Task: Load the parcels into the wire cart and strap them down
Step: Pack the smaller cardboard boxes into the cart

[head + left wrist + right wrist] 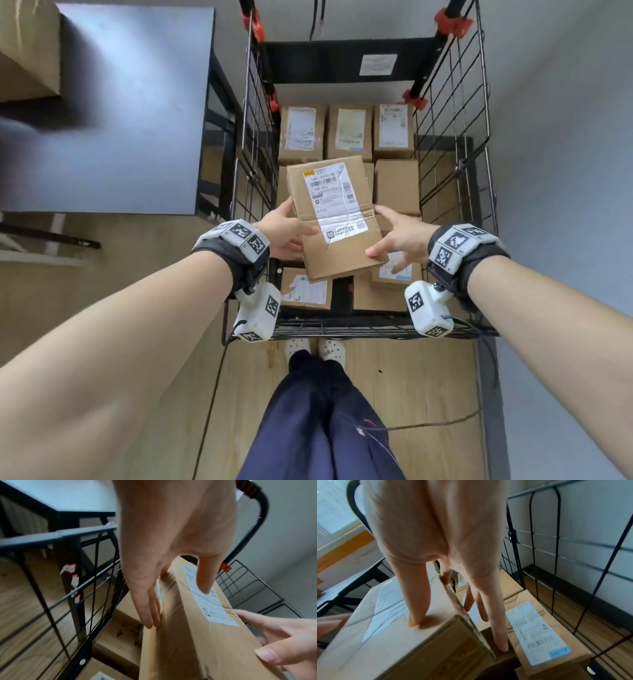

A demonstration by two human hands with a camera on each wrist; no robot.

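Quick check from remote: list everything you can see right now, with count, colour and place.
held parcel: one, brown cardboard, white label, above the cart between both hands
parcels in cart: at least seven visible, brown, most labelled, on the cart floor
wire cart: one, black wire with red clips, in front of the person
table: one, grey top, black frame, left of the cart
large box: one, brown, on the table's far left corner
floor: light wood
strap: none clearly identifiable
left hand: holds the parcel's left side
right hand: holds the parcel's right side, thumb on top
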